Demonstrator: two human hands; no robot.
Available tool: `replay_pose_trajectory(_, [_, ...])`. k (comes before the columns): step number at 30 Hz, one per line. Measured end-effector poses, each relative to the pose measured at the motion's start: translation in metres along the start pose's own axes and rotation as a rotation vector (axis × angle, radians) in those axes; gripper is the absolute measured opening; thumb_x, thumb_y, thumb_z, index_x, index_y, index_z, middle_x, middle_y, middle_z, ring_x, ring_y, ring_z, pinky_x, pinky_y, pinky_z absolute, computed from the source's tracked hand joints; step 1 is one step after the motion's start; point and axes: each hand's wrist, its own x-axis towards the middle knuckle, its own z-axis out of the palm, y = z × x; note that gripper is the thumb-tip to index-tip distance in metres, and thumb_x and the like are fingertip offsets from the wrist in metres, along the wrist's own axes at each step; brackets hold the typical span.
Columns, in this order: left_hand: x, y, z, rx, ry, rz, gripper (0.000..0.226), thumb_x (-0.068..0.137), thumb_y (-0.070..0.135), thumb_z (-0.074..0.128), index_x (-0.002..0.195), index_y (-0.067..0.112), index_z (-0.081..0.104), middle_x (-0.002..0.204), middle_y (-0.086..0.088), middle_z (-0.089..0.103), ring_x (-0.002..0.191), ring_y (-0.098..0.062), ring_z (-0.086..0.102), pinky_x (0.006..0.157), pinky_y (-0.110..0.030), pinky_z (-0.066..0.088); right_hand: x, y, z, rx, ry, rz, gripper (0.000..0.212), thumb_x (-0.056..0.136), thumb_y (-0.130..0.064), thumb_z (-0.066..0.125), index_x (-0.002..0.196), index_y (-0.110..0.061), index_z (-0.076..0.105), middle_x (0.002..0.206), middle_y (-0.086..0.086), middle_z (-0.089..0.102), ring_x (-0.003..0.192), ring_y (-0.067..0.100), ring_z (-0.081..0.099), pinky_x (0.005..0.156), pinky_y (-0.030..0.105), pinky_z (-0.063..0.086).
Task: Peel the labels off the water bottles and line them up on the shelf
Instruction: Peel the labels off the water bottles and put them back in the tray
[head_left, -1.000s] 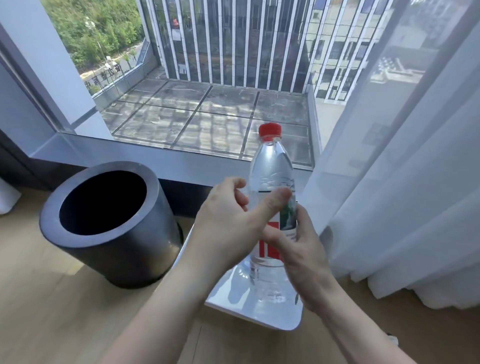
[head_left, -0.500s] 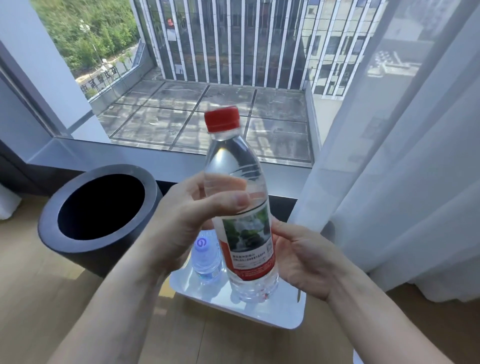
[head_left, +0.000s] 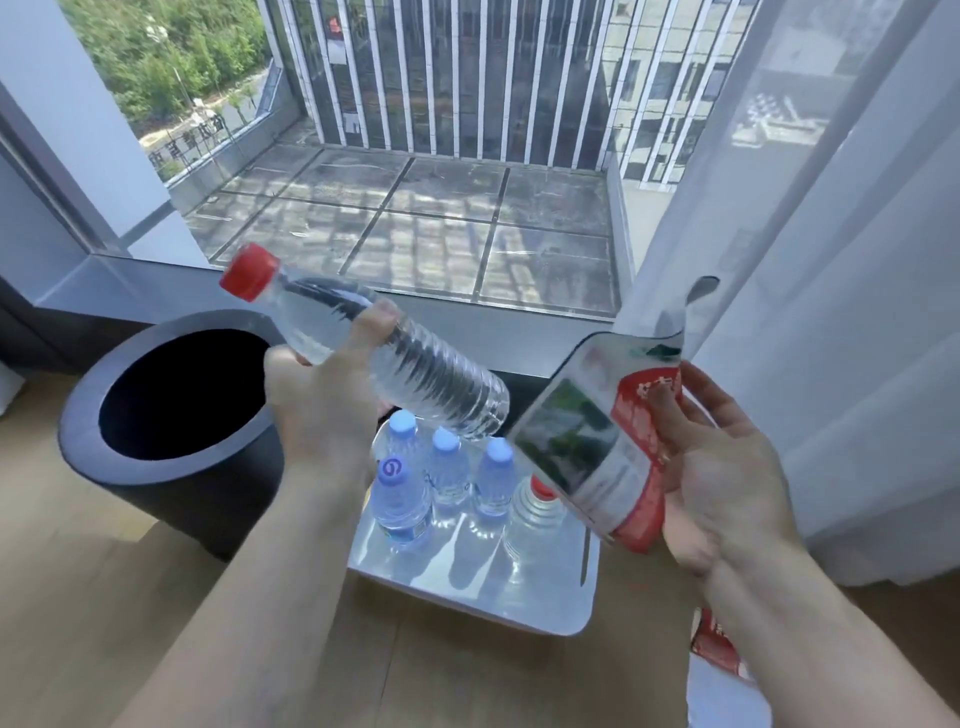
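Now the label (head_left: 597, 441) is off — bottle (head_left: 395, 353) tilted, bare.

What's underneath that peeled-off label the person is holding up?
The label, held in the right hand, hangs over a white shelf. It partly covers a red-capped bottle; three blue-capped bottles stand beside it, uncovered.

hands (head_left: 322, 410): bare | forearms: bare, no sleeves | short nails
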Motion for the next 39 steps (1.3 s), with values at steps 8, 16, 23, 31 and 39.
replay_pose_trajectory(8, [-0.003, -0.017, 0.015, 0.427, -0.259, 0.215, 0.061, 0.052, 0.040, 0.088, 0.096, 0.010, 0.060, 0.081, 0.005, 0.063, 0.071, -0.012, 0.060, 0.068, -0.027, 0.048, 0.040, -0.023, -0.103, -1.443, 0.272, -0.017, 0.021, 0.075, -0.002, 0.064, 0.084, -0.021, 0.069, 0.089, 0.012, 0.072, 0.080, 0.032, 0.067, 0.080, 0.039, 0.055])
replay_pose_trajectory(16, [-0.029, -0.032, 0.031, 0.468, -0.449, 0.148, 0.054, 0.051, 0.038, 0.088, 0.090, 0.016, 0.057, 0.077, 0.005, 0.060, 0.071, -0.013, 0.059, 0.071, -0.033, 0.050, 0.038, 0.015, -0.209, -1.742, 0.490, 0.290, 0.036, 0.080, -0.002, 0.054, 0.115, -0.001, 0.062, 0.124, 0.023, 0.062, 0.112, 0.040, 0.058, 0.090, 0.039, 0.048])
replay_pose_trajectory(23, [-0.029, -0.023, 0.013, 0.608, -0.469, 0.204, 0.053, 0.052, 0.037, 0.087, 0.093, 0.018, 0.059, 0.083, 0.010, 0.064, 0.080, -0.009, 0.063, 0.079, -0.035, 0.053, 0.041, 0.011, -0.133, -1.547, 0.164, 0.077, 0.047, 0.086, -0.017, 0.061, 0.132, -0.013, 0.051, 0.132, 0.013, 0.058, 0.121, 0.030, 0.054, 0.097, 0.035, 0.043])
replay_pose_trajectory(31, [-0.029, -0.027, -0.006, 0.674, -0.656, 0.107, 0.044, 0.056, 0.013, 0.083, 0.095, 0.017, 0.062, 0.088, 0.004, 0.072, 0.082, -0.012, 0.069, 0.075, -0.031, 0.057, -0.015, 0.044, 0.003, -0.969, -0.574, -0.224, 0.086, 0.065, -0.018, 0.082, 0.130, -0.048, 0.036, 0.107, -0.039, 0.057, 0.107, -0.019, 0.050, 0.078, 0.001, 0.045])
replay_pose_trajectory(39, [-0.012, -0.079, -0.012, 1.013, -0.684, 0.113, 0.042, 0.057, 0.026, 0.077, 0.092, 0.018, 0.054, 0.084, 0.004, 0.063, 0.082, -0.019, 0.061, 0.069, -0.035, 0.051, 0.017, 0.041, -0.012, -1.364, -0.579, -0.079, 0.082, 0.069, -0.006, 0.073, 0.138, -0.034, 0.038, 0.122, -0.013, 0.055, 0.102, 0.004, 0.056, 0.077, 0.017, 0.049])
